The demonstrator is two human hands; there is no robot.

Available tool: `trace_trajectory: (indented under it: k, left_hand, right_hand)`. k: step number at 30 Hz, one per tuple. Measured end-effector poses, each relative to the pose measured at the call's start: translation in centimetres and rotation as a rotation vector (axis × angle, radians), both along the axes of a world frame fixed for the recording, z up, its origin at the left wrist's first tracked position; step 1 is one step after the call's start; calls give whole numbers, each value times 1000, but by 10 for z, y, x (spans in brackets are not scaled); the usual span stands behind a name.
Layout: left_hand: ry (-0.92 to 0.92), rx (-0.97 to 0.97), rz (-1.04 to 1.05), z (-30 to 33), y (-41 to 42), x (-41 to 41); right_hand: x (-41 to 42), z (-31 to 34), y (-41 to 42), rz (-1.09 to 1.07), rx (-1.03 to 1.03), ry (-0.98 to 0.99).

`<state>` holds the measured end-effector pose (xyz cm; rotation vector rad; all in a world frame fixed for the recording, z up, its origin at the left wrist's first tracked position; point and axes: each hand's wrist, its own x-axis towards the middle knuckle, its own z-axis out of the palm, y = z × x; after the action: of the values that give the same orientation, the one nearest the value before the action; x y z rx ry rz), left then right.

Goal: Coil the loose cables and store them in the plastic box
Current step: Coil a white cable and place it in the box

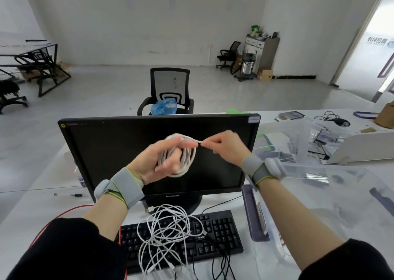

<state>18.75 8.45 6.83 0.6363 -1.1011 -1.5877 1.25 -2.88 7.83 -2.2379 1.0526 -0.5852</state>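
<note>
White cable [183, 158], wound into a coil of several loops, sits in the left hand [164, 162]; that hand's fingers and thumb curl round the loops and grip them in front of the black Lenovo monitor [119, 147]; the right hand [226, 146], just beside the left and level with it, pinches the cable's free end between thumb and fingertips, the short stretch between the two hands drawn straight. Both wrists carry grey bands, and black sleeves cover the forearms nearer the camera; below the hands, a loose tangle of white cables [164, 237] lies on the black keyboard [215, 235], with black cables [221, 258] trailing off the keyboard's near edge below the right hand; a red cable [64, 213] curves across the white table [27, 207] under the left forearm. To the right of the right forearm stands the clear plastic box [332, 196], open on top, its purple-grey handle [251, 213] facing the keyboard; more clear plastic containers [298, 139] lie beyond the right hand. Behind the monitor, past both hands, a black office chair [169, 88] holds a blue plastic bag [164, 107].
</note>
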Motion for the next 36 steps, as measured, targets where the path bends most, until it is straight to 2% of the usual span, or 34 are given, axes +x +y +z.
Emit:
trace_trajectory:
  k: [2,4,8,12,14,16,21,23,25,28,31,36]
  left_hand:
    - [191,16,160,10,-4,-4]
    - [209,57,337,14,-10,-4]
    - [-31,179,647,1,-17,-3]
    - [-304,193,763,-14,-10,2]
    - [-272,178,793,-17,-8,7]
    - [-108,197,804,-17,-8,10]
    - [76,288,673,-15,-9,9]
    - [157,319,615,-14,-9,11]
    - [288,341,581,-13,-8,13]
    - [441,358,582,-14,-9,12]
    - [391,358,584,-15,-10,9]
    - [284,351,579,-15,-9,7]
  right_hand:
    - [5,-16,12,55,52,45]
    - [12,-24,26,143,64,89]
    - [25,-23,42,289,83,246]
    - [28,-15,44,354,132,278]
    - [25,-10,43,356,268,128]
    - [20,-6,38,341,513,-80]
    - [11,-2,34,346,1124,-535]
    - [8,-4,34,379,1253,-703]
    - [7,-4,34,389,1216,-777]
    - [14,-7,34,275,1020,-834]
    - [24,-14,35,172,811,-843]
    - [32,-17,42,67,504,-656]
